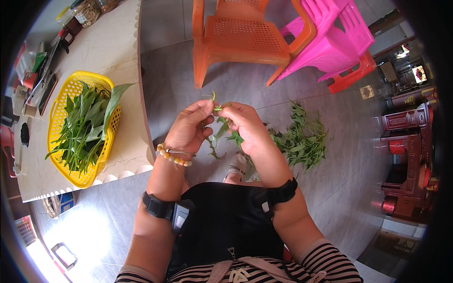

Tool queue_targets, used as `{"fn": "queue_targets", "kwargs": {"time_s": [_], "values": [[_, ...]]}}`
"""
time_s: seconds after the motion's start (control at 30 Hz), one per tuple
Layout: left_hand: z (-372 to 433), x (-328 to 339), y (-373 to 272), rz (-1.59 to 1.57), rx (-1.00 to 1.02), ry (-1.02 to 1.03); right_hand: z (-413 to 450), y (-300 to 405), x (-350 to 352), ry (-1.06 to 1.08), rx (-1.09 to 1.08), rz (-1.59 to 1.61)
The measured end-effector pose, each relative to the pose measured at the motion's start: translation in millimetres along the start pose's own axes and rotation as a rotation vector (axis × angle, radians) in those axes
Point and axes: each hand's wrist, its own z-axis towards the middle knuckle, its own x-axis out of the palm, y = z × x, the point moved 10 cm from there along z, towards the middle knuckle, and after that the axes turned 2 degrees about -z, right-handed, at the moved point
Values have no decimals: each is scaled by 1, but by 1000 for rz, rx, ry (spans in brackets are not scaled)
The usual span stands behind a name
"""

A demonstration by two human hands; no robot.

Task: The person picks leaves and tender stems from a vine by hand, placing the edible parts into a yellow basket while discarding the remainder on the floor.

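Observation:
Before my chest, my left hand [189,123] and my right hand [244,123] meet at the fingertips. Thumb and fingers of both pinch a thin green stem [217,108]. Leaves [222,128] hang below the right fingers, partly hidden by the hand. Under the left hand a darker stalk [212,149] dangles; the palm hides its upper end. To my left, a yellow perforated plastic basket [53,120] holds a heap of leafy green stems [86,123]. On the floor to my right lies a pile of leafy vines [300,141].
The basket stands near the edge of a marble-patterned table [116,53], with jars [85,16] at its far end. An orange plastic chair [244,35] and pink chairs [329,46] stand ahead. My shoe [238,162] is on the grey tiled floor [170,67]. A bucket [58,205] sits below the table.

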Motion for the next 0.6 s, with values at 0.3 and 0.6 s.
{"fn": "queue_targets", "kwargs": {"time_s": [0.3,0.6], "values": [[3,-12,-2,-20,60,-108,8,-11,-28,-201,108,211],[26,-30,10,-211,213,-141,-13,54,3,670,12,888]]}}
